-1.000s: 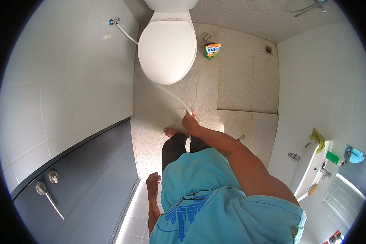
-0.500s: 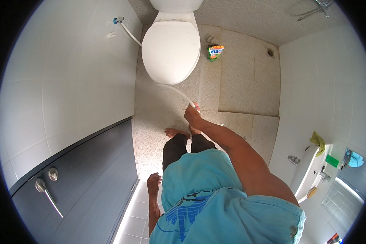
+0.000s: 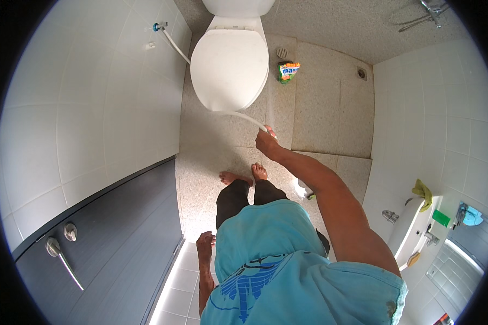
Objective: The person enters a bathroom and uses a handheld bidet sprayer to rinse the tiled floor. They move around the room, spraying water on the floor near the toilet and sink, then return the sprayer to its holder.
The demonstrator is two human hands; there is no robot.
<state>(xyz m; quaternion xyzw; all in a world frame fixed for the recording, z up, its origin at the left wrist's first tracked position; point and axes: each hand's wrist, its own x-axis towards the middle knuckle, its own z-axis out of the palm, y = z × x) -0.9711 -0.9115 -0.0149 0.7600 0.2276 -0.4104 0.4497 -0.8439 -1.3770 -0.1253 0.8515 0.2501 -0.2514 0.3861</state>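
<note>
My right hand (image 3: pixel 266 140) is stretched out in front of me, closed around the free end of a white flexible hose (image 3: pixel 245 116). The hose curves from below the front of the white toilet bowl (image 3: pixel 229 70), whose lid is down. Any nozzle on the hose is mostly hidden by my fingers. Low at my left side hangs my left hand (image 3: pixel 205 244), close to my hip. Its fingers are loosely bent and partly turned out of sight, and no held thing shows in it.
A green and orange detergent packet (image 3: pixel 288 72) stands on the floor right of the toilet, near a round drain (image 3: pixel 282 52). A valve (image 3: pixel 160 26) feeds a hose on the left wall. The grey door (image 3: pixel 108 244) is at left, a white basin (image 3: pixel 409 227) at right.
My right hand has moved slightly forward and to the right, drawing the hose end with it. A white object on the floor beside my right leg shows more. My left hand stays at my side.
</note>
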